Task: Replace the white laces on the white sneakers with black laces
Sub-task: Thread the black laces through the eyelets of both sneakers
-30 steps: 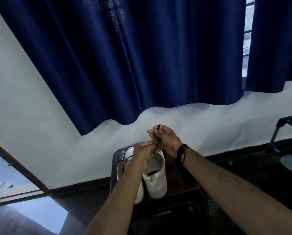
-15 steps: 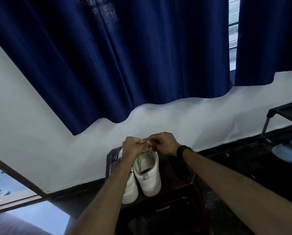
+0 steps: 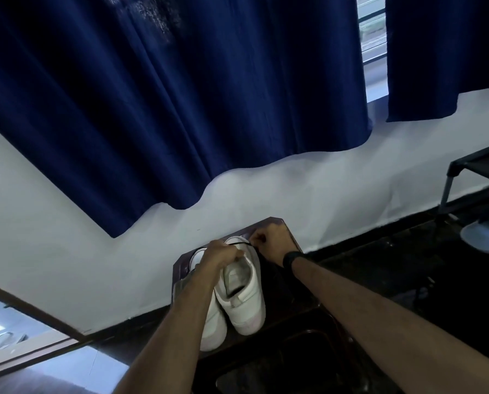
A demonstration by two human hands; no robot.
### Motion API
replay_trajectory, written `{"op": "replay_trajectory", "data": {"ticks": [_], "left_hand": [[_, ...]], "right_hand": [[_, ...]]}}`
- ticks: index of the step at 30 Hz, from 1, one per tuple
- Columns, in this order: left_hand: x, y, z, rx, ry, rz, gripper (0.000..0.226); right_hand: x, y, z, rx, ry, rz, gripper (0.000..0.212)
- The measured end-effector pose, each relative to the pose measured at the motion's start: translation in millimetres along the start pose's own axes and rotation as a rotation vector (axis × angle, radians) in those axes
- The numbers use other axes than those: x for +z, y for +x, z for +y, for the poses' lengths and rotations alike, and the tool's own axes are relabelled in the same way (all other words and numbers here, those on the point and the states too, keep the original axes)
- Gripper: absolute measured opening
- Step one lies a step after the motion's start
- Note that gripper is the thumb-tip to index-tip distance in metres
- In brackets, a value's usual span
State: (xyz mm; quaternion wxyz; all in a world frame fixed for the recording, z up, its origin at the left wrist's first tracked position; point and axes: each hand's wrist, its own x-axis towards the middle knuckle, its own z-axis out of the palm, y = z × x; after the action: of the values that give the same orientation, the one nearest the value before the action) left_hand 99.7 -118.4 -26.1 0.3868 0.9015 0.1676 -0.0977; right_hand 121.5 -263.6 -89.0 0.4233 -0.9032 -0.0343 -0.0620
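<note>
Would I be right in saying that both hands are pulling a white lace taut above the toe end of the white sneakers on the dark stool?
Not quite: the head view shows the lace is black, not white. The rest holds: the left hand and right hand each grip an end, stretching it taut above the toe end of the white sneakers on the dark stool.

A: Can you see the whole left sneaker [image 3: 216, 325]?
B: No. The left hand [image 3: 220, 255] and its arm cover most of it.
A: And the black lace [image 3: 241, 244]?
B: Its ends hide inside both hands. The right hand [image 3: 271, 241] covers the other shoe's toe.
</note>
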Motion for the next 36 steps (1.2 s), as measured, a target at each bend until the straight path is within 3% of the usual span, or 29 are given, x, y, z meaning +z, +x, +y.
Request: {"op": "replay_trajectory", "data": {"ticks": [6,18,27,33,36], "left_hand": [[3.9,1.5,-0.5,0.0,-0.126,-0.041,0.021],[10.9,1.9,-5.9,0.008,-0.244,-0.004,0.013],[15.6,10.7,-10.1,-0.014,-0.277,0.038,0.006],[18.9,12.8,-10.9,-0.009,-0.273,0.053,0.009],[21.3,14.1,-11.3,-0.022,-0.212,0.081,0.034]], "right_hand": [[12.2,1.6,11.5,-0.014,0.023,-0.068,0.021],[23.4,4.2,7.4,-0.124,0.007,-0.033,0.018],[19.1,6.6,11.2,-0.191,0.147,-0.036,0.033],[19.1,6.6,10.8,-0.217,0.218,-0.022,0.045],[18.9,8.9,9.2,-0.224,0.224,-0.026,0.044]]}}
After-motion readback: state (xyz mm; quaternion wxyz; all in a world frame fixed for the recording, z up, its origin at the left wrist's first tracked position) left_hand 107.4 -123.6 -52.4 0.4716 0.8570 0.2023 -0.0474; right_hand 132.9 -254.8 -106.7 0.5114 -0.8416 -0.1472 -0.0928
